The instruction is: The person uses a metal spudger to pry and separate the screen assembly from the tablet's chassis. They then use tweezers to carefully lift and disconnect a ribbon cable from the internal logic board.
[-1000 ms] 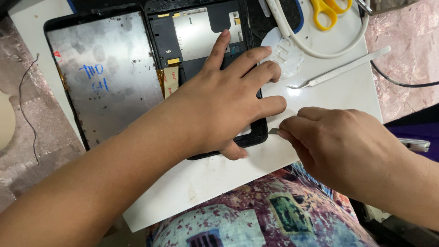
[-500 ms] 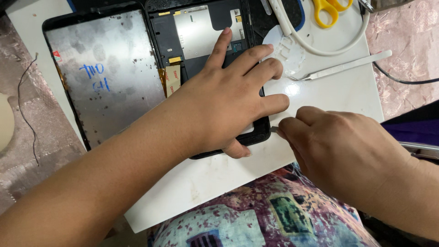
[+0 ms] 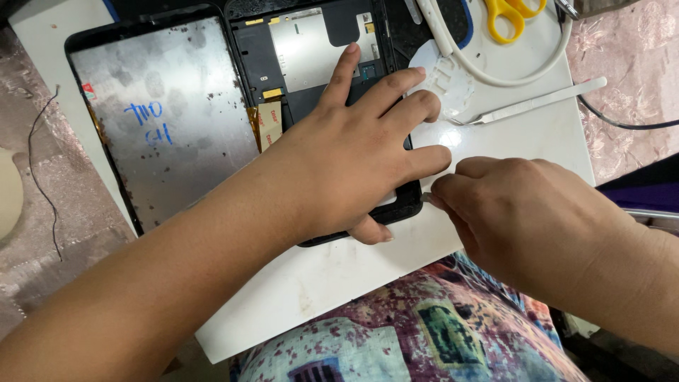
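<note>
The opened tablet body (image 3: 318, 64), a black frame with its inner plates and small connectors bared, lay on a white board (image 3: 339, 283) that served as the tabletop, in the middle of the view. The left hand (image 3: 353, 163) was spread flat on the frame's near right part, fingers splayed and pressing down, gripping nothing. The right hand (image 3: 523, 212) sat just beside the frame's right corner, its fingertips pinched together at the edge; a thin tip seemed to show there, but whether it held a small tool or only a nail I could not tell.

To work that corner well, I judged that the flat hand should keep an even weight so the frame did not slide, while the pinch stayed low and shallow along the seam, easing rather than levering, since the thin edge could crack or the inner parts be scratched.

To the left, touching the frame, lay the detached screen panel (image 3: 170, 120), grey side up with blue marks on it, joined by an orange flex strip (image 3: 267, 122) that a careless pull might strain. Beyond the hands were a white plastic disc (image 3: 453, 85), white tweezers (image 3: 537, 106), a looped white cable (image 3: 495, 74) and yellow-handled scissors (image 3: 509, 14). Patterned cloth (image 3: 396, 339) covered the person's lap under the board's near edge.
</note>
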